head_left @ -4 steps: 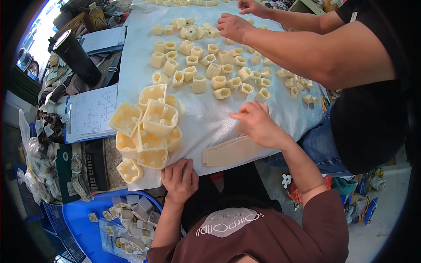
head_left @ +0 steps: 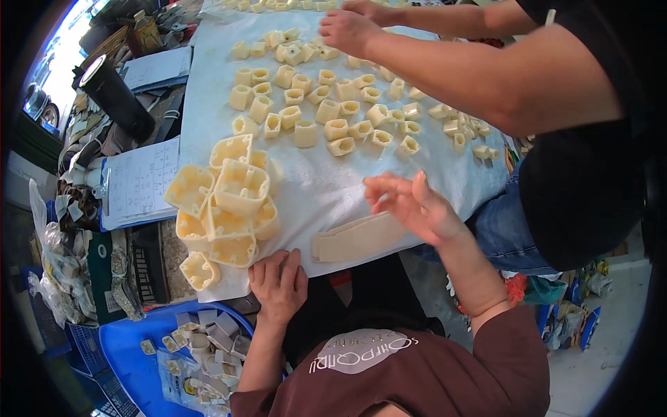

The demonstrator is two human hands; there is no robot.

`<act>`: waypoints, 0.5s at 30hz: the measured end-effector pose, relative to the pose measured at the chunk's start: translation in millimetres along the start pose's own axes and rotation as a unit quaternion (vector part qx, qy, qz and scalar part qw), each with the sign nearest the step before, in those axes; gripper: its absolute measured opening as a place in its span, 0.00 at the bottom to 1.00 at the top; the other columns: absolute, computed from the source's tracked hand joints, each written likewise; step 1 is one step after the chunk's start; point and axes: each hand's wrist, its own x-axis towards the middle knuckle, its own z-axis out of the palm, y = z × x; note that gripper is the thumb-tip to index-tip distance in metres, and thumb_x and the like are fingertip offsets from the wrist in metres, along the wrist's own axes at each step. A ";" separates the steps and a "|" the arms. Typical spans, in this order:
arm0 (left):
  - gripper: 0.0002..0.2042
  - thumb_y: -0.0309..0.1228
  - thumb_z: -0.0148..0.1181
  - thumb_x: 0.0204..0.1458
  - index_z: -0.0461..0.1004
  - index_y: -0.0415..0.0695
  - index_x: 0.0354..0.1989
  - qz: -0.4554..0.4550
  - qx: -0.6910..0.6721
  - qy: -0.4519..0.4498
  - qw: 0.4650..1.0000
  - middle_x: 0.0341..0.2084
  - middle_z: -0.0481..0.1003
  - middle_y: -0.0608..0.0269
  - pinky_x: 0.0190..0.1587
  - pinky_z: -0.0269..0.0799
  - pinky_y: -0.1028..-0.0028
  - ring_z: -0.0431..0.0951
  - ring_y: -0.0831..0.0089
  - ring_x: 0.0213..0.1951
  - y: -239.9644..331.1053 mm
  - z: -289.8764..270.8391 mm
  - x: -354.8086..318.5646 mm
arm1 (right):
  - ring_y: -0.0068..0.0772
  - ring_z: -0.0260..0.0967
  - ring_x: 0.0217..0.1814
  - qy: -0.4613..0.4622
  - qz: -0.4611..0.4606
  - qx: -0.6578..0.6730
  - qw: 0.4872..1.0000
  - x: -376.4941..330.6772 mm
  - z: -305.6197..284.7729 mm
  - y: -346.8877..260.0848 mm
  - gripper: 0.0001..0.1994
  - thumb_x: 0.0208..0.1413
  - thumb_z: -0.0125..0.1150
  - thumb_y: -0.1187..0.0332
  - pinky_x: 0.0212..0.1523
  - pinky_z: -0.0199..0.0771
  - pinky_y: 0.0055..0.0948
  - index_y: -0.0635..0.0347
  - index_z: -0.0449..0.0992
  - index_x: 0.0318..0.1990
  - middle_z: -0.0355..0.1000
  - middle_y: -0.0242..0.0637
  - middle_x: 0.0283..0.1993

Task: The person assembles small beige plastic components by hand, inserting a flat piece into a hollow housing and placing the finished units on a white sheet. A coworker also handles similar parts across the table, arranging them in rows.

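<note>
My left hand (head_left: 278,281) rests on the near edge of the covered table, fingers stretched out and holding nothing. Just beyond it stands a stack of large cream plastic housings (head_left: 240,184), hollow, with small posts inside. My right hand (head_left: 415,205) is raised over the table, palm turned partly up, fingers apart and empty. Below and left of it lie flat beige strips (head_left: 358,238), fanned on one another at the near edge. Farther off, many small cream hollow plastic pieces (head_left: 304,133) are spread over the white sheet (head_left: 306,174).
A person at the right reaches a hand (head_left: 347,31) across the far pieces. Along the left stand a black cylinder (head_left: 118,97) and a clipboard (head_left: 142,181) with written paper. A blue tub (head_left: 128,347) with grey and cream pieces sits below, left of my forearm.
My right hand has turned from palm down to palm partly up, with its fingers spreading. The other person's hands have shifted left. My left hand stays at the table edge.
</note>
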 end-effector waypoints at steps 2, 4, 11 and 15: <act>0.19 0.24 0.58 0.37 0.74 0.42 0.43 -0.019 -0.040 0.011 0.999 0.34 0.71 0.58 0.37 0.64 0.65 0.71 0.62 0.33 7.9 -2.8 2.4 | 0.31 0.60 0.57 -0.029 0.014 0.152 0.988 -7.9 9.0 5.2 0.37 0.62 0.27 0.40 0.55 0.60 0.32 0.67 0.65 0.59 0.66 0.37 0.53; 0.21 0.24 0.56 0.41 0.70 0.38 0.48 -0.021 -0.074 0.008 0.997 0.37 0.71 0.51 0.41 0.67 0.63 0.72 0.58 0.37 19.5 -14.7 4.3 | 0.30 0.59 0.58 -0.080 0.007 0.254 0.964 -11.9 14.0 13.5 0.40 0.60 0.26 0.37 0.56 0.60 0.33 0.67 0.62 0.61 0.64 0.38 0.57; 0.33 0.52 0.36 0.59 0.47 0.42 0.67 -0.293 -0.581 0.106 0.752 0.64 0.52 0.48 0.63 0.45 0.61 0.51 0.57 0.66 95.0 -14.2 65.5 | 0.39 0.52 0.63 -0.099 -0.093 -0.137 0.981 -27.4 79.5 16.8 0.36 0.60 0.33 0.40 0.60 0.52 0.39 0.66 0.64 0.59 0.56 0.44 0.62; 0.33 0.54 0.32 0.59 0.46 0.44 0.68 -0.315 -0.675 0.100 0.660 0.64 0.53 0.52 0.62 0.48 0.62 0.51 0.61 0.67 107.2 -30.1 93.7 | 0.51 0.46 0.64 0.010 -0.278 -0.479 0.833 -39.8 106.6 31.8 0.35 0.60 0.36 0.41 0.61 0.42 0.50 0.66 0.65 0.59 0.52 0.47 0.64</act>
